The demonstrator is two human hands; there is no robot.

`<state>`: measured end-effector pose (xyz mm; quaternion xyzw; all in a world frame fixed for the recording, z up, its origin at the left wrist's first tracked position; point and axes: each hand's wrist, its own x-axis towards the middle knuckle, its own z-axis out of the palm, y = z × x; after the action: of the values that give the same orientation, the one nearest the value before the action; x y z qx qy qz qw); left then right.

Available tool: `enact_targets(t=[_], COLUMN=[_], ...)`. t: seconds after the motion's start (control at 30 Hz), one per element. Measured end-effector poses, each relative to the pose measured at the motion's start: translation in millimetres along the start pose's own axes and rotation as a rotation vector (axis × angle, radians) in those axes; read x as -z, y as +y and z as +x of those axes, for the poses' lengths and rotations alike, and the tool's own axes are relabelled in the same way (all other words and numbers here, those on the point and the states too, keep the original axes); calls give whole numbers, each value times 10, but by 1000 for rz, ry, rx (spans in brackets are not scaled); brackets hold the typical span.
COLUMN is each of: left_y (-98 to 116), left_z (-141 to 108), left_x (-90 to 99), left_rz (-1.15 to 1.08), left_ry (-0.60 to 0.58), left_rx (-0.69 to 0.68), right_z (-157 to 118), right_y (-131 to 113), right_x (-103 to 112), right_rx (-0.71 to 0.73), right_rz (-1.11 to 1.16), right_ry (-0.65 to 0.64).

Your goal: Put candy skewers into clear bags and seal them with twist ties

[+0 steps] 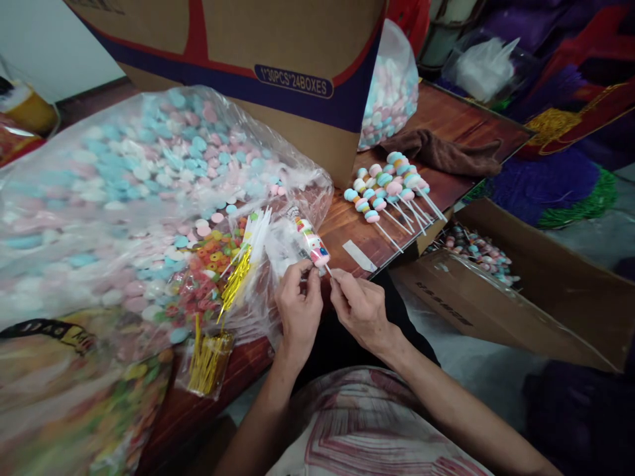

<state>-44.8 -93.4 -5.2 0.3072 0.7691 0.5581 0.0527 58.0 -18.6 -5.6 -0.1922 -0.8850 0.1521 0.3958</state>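
Observation:
A candy skewer (315, 246) in a printed clear wrapper points up and away from me at the table's front edge. My right hand (361, 304) pinches its white stick just below the candy. Close beside it, my left hand (300, 297) is closed at the wrapper's lower end, thumb against forefinger; the exact spot it grips is partly hidden. To the right lies a group of unwrapped candy skewers (391, 188), pastel discs and coloured rings on white sticks. Left of my hands are gold twist ties (235, 281), white sticks (256, 231) and gummy rings (211, 264).
A large clear bag of pastel candies (163, 152) covers the table's left side. Behind stands a big cardboard box (278, 39), with a brown cloth (441, 152) to its right. An open carton (476, 297) holding candy skewers sits low at the right. A small packet of gold ties (208, 363) lies near the front edge.

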Motion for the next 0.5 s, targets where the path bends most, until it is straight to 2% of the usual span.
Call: enact_targets(t=[0.23, 0.33, 0.5], left_y=[21, 34, 73], left_z=[30, 14, -42], left_x=[-11, -13, -9], left_rz=[-21, 64, 82], left_ry=[-14, -1, -94], left_rx=[29, -29, -141], right_z=[29, 75, 114], right_y=[-33, -66, -46], right_x=[2, 35, 76], right_rx=[35, 43, 106], right_rz=[-120, -168, -190], right_ry=[5, -9, -50])
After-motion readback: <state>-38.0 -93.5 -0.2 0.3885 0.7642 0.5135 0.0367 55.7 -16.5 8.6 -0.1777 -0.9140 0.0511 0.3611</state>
